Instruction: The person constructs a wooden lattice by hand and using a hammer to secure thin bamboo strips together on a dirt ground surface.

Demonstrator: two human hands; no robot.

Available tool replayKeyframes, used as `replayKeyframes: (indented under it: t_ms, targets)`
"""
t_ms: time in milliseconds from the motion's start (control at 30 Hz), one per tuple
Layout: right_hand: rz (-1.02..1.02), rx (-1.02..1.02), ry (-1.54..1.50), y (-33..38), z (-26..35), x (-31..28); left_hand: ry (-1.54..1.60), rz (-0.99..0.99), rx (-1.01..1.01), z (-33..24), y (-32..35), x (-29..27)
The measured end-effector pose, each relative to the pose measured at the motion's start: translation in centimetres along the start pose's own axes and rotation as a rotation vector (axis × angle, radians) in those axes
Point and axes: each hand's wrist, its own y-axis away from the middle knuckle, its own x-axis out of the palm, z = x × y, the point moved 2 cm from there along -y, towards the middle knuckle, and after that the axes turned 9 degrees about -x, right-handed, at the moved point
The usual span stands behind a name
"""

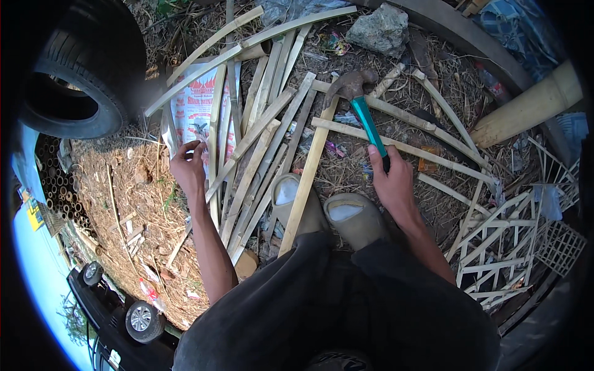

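Here, the right hand [394, 182], at three o'clock, has its fingers wrapped around the dark end of a green-handled claw hammer [367, 119], whose rusty head is at one o'clock. At nine o'clock, the left hand [188, 165] has bent fingers near a printed sheet [190, 110]; whether they grip anything cannot be told. Bamboo strips [255, 138] fan out at eleven o'clock, a tyre [93, 117] is at ten, and a slatted lattice [495, 264] at four.

- Your trousers [340, 297] are black and loose, with soft folds over the legs.
- Your slip-on shoes [359, 230] are olive-grey and rounded, with something pale showing in their front openings.
- Your hands [395, 179] and forearms [213, 253] are bare.
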Motion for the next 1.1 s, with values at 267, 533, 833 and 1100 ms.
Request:
replayKeyframes:
  t_ms: [267, 533, 833, 1100]
  targets:
    - [0.045, 0.016, -0.054, 0.0, 0.8, 0.1, -0.027, -0.074, 0.116, 1.2, -0.6, -1.2]
    - [0.027, 0.089, -0.066, 0.3, -0.3, -1.1, 0.579, 0.673, 0.001, -15.3, 9.0, 7.1]
    - [0.094, 0.1, -0.065, 1.0, -0.4, 0.1, 0.533, 0.596, 0.296, -15.1, 11.5, 9.1]
    - [0.063, 0.094, 0.019, 1.9, -1.3, 1.0, 0.461, 0.498, 0.432, -15.4, 12.3, 8.7]
